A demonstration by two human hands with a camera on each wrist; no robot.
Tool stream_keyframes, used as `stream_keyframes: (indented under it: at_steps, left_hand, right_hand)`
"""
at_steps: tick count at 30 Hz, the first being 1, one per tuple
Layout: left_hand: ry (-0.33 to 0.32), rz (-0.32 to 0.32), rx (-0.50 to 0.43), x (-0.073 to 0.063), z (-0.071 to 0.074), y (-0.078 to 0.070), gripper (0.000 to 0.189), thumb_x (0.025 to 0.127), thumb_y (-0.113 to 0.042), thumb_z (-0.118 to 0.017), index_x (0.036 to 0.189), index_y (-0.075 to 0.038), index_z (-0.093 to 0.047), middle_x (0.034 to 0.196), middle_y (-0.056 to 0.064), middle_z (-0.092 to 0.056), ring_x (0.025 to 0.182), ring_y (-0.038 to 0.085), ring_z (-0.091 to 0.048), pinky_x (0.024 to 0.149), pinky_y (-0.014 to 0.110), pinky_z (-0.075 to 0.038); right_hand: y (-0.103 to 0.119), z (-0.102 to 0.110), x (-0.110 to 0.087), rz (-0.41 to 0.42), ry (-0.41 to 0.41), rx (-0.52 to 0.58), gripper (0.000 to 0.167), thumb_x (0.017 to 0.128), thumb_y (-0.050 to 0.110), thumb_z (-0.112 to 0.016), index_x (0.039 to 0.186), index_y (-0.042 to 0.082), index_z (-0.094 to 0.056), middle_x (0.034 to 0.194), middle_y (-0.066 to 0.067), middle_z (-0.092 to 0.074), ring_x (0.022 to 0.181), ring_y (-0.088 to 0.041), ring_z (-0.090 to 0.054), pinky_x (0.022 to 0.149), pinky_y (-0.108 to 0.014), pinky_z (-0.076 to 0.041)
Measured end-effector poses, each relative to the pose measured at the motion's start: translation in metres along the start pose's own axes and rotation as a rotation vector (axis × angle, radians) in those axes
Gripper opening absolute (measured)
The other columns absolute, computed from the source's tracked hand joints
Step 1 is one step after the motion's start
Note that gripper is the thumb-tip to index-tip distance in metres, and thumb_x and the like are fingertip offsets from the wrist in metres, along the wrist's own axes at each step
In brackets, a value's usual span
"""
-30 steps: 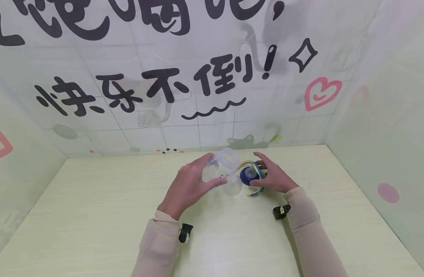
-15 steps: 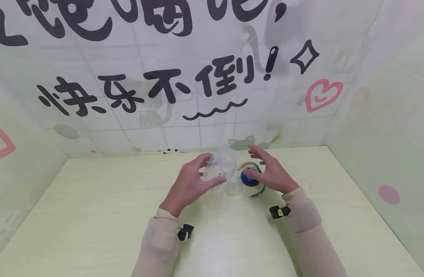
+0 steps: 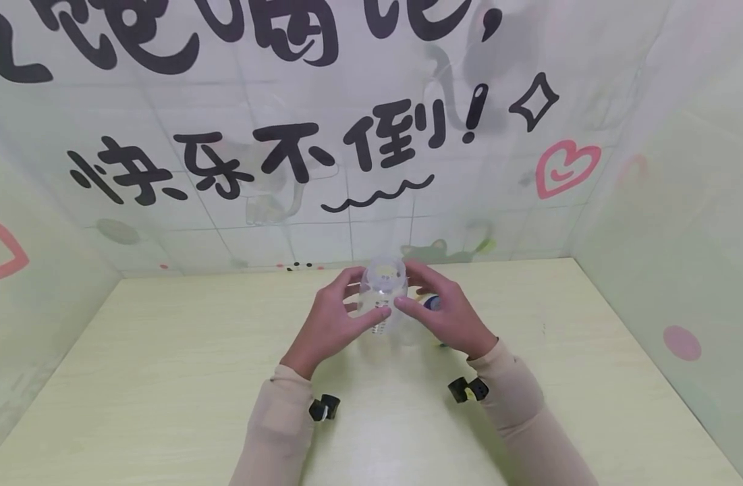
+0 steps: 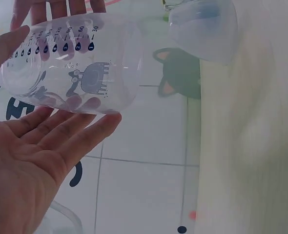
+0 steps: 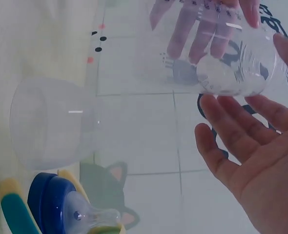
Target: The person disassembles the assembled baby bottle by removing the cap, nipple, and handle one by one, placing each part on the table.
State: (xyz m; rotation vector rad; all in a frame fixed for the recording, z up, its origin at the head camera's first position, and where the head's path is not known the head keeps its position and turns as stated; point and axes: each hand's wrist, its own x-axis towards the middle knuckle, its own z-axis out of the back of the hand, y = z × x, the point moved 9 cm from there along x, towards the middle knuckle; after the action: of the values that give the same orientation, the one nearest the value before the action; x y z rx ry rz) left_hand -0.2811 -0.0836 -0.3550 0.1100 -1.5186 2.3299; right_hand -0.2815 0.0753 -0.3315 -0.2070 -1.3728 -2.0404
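A clear baby bottle (image 3: pixel 380 297) with printed measuring marks is upright between both hands, its open mouth facing up. In the left wrist view the bottle (image 4: pixel 85 63) shows a grey animal print. My left hand (image 3: pixel 331 320) holds it from the left, thumb in front and fingers behind. From the right, my right hand (image 3: pixel 453 314) curves round its upper part, thumb and fingertips right at the wall. A translucent dome cap (image 5: pixel 51 124) stands on the table nearby. Beside it is a nipple (image 5: pixel 88 214) in a blue collar (image 5: pixel 51 202), mostly hidden behind the right hand in the head view.
A teal and cream handle (image 5: pixel 17 209) curves round the blue collar. The pale wooden table (image 3: pixel 195 378) ends against a printed back wall (image 3: pixel 322 236), with side walls left and right. Each sleeve has a small black wrist camera (image 3: pixel 468 389).
My right hand has left the blue-collared nipple and moved left to the bottle. The bottle has tipped from a rightward slant to upright, my left hand staying on it.
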Motion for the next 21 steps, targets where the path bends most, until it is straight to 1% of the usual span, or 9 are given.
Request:
stream_keyframes:
  at_steps: [3, 6, 10, 13, 17, 20, 21]
  left_hand:
    - [0.022, 0.021, -0.011, 0.000, -0.001, 0.006, 0.068, 0.085, -0.031, -0.080, 0.141, -0.011, -0.047, 0.135, 0.007, -0.057, 0.125, 0.030, -0.057, 0.097, 0.046, -0.051]
    - [0.050, 0.042, -0.014, -0.001, -0.002, 0.012, 0.067, 0.085, -0.030, -0.080, 0.139, -0.011, -0.047, 0.135, 0.009, -0.056, 0.123, 0.032, -0.058, 0.099, 0.045, -0.050]
    - [0.075, 0.040, -0.020, -0.001, -0.001, 0.017, 0.066, 0.083, -0.027, -0.081, 0.137, -0.008, -0.048, 0.134, 0.011, -0.056, 0.121, 0.035, -0.060, 0.099, 0.044, -0.050]
    - [0.087, 0.044, -0.025, -0.001, -0.001, 0.021, 0.066, 0.082, -0.025, -0.083, 0.135, -0.006, -0.049, 0.133, 0.009, -0.059, 0.120, 0.033, -0.061, 0.099, 0.044, -0.050]
    - [0.110, 0.065, -0.043, -0.002, -0.001, 0.030, 0.063, 0.079, -0.023, -0.085, 0.131, -0.006, -0.053, 0.126, 0.004, -0.064, 0.119, 0.026, -0.062, 0.100, 0.041, -0.050]
    - [0.126, 0.071, -0.066, -0.003, -0.001, 0.034, 0.061, 0.078, -0.022, -0.086, 0.129, -0.007, -0.055, 0.123, 0.003, -0.065, 0.119, 0.025, -0.062, 0.099, 0.040, -0.050]
    - [0.130, 0.071, -0.068, -0.003, -0.001, 0.035, 0.061, 0.078, -0.022, -0.086, 0.129, -0.007, -0.055, 0.124, 0.003, -0.065, 0.120, 0.025, -0.062, 0.100, 0.040, -0.049]
  right_hand:
    - [0.000, -0.004, -0.001, 0.002, -0.014, -0.036, 0.049, 0.094, 0.011, -0.069, 0.141, 0.010, -0.054, 0.126, -0.005, -0.066, 0.112, -0.021, -0.063, 0.088, -0.045, -0.052]
    - [-0.002, -0.008, -0.001, -0.015, -0.001, -0.080, 0.050, 0.094, 0.014, -0.070, 0.140, 0.009, -0.055, 0.126, -0.004, -0.065, 0.111, -0.020, -0.062, 0.088, -0.043, -0.052]
    - [-0.002, -0.013, -0.002, -0.007, 0.018, -0.126, 0.051, 0.092, 0.016, -0.073, 0.139, 0.007, -0.056, 0.126, -0.005, -0.066, 0.111, -0.020, -0.063, 0.088, -0.043, -0.052]
    - [-0.004, -0.016, -0.002, 0.005, 0.025, -0.156, 0.050, 0.090, 0.016, -0.075, 0.136, 0.006, -0.058, 0.123, -0.006, -0.068, 0.109, -0.018, -0.065, 0.087, -0.043, -0.053]
    - [-0.009, -0.021, -0.003, 0.000, 0.048, -0.176, 0.050, 0.089, 0.017, -0.076, 0.135, 0.006, -0.059, 0.123, -0.005, -0.068, 0.108, -0.018, -0.065, 0.086, -0.049, -0.054]
    - [-0.012, -0.025, -0.003, -0.016, 0.067, -0.185, 0.052, 0.089, 0.017, -0.077, 0.136, 0.006, -0.058, 0.124, -0.006, -0.067, 0.108, -0.020, -0.064, 0.087, -0.054, -0.053]
    - [-0.013, -0.026, -0.004, -0.023, 0.070, -0.192, 0.052, 0.089, 0.018, -0.077, 0.136, 0.007, -0.058, 0.124, -0.006, -0.067, 0.108, -0.021, -0.064, 0.087, -0.054, -0.053]
